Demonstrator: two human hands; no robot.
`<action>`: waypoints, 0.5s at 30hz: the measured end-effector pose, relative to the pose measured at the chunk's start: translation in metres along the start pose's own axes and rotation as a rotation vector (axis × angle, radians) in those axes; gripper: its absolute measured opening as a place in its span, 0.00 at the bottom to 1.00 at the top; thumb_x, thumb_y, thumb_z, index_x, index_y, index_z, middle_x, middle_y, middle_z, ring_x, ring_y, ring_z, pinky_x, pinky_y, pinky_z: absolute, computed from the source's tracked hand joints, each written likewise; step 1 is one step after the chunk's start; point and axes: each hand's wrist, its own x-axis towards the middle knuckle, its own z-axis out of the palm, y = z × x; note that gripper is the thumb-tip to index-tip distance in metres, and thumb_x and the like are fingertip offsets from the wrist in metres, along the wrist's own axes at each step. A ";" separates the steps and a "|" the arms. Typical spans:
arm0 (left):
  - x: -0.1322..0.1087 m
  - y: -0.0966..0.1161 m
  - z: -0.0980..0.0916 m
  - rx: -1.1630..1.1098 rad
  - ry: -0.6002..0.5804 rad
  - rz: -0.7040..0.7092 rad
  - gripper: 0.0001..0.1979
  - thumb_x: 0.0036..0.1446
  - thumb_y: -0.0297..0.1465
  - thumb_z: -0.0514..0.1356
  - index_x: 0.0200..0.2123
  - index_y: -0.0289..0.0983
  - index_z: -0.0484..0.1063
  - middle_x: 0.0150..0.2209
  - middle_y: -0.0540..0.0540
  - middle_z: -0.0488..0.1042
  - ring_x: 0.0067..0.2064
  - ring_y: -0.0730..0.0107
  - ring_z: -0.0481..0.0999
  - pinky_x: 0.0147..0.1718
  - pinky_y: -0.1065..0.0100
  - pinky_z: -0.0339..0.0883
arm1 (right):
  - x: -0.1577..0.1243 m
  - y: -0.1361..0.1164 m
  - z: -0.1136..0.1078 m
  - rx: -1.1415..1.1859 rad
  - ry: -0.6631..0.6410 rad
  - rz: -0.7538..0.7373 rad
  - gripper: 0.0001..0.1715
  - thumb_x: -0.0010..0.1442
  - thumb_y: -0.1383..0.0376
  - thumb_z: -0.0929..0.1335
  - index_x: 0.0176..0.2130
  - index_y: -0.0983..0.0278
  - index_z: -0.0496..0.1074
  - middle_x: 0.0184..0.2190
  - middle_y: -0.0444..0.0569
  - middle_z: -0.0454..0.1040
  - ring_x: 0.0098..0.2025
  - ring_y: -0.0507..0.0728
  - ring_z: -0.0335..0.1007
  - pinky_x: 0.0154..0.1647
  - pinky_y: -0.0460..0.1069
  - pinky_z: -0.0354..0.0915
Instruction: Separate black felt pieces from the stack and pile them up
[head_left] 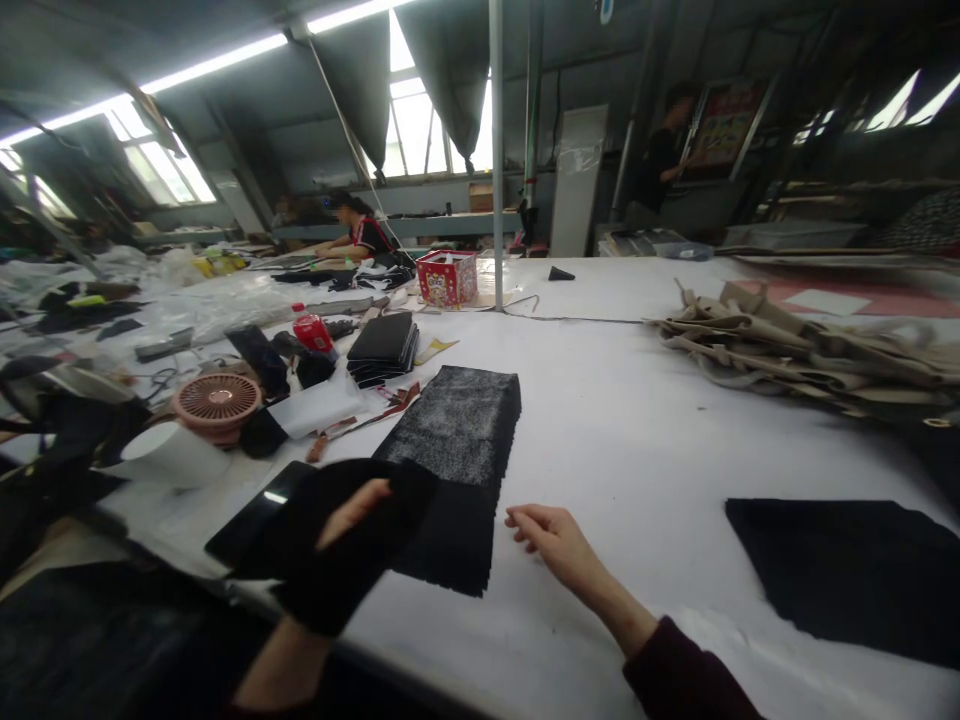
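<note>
My left hand (pixel 352 515) is closed around a piece of black fabric (pixel 330 590), with the thumb on top and the other fingers hidden behind the cloth. That piece is raised over the table's near edge and partly covers a stack of black fabric pieces (pixel 457 430). Speckled grey shows on the stack's far part, and its near part is plain black. Just right of the stack, my right hand (pixel 555 545) hovers with loosely bent fingers slightly apart and nothing visible in them. Beneath the held cloth lies a dark, shiny flat object (pixel 259 515).
A black fabric sheet (pixel 847 570) lies at the right, below a heap of beige strips (pixel 810 350). Left are a pink fan (pixel 217 400), a red-labelled bottle (pixel 313 332) and a black stack (pixel 382 345). A pole (pixel 496 150) rises behind, near a red box (pixel 447 278). Two people are farther back.
</note>
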 end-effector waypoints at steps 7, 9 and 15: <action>-0.052 0.066 0.191 -0.085 -0.425 0.482 0.07 0.60 0.24 0.53 0.39 0.38 0.70 0.40 0.46 0.74 0.42 0.67 0.73 0.43 0.68 0.66 | -0.051 0.014 -0.090 0.121 -0.008 0.375 0.32 0.58 0.42 0.66 0.39 0.68 0.75 0.33 0.54 0.77 0.31 0.53 0.71 0.28 0.45 0.64; -0.046 0.068 0.202 0.140 -0.472 0.605 0.11 0.59 0.23 0.54 0.43 0.38 0.70 0.43 0.45 0.74 0.44 0.64 0.73 0.45 0.64 0.66 | -0.059 0.020 -0.103 -0.022 -0.003 0.352 0.26 0.58 0.46 0.68 0.34 0.68 0.75 0.28 0.50 0.75 0.27 0.52 0.67 0.25 0.45 0.60; 0.004 0.038 0.171 0.665 -0.373 0.582 0.09 0.60 0.23 0.55 0.44 0.37 0.70 0.45 0.43 0.72 0.47 0.57 0.70 0.46 0.56 0.66 | -0.059 0.031 -0.093 -0.268 0.153 0.198 0.13 0.55 0.61 0.69 0.38 0.66 0.78 0.29 0.47 0.77 0.33 0.56 0.70 0.36 0.48 0.63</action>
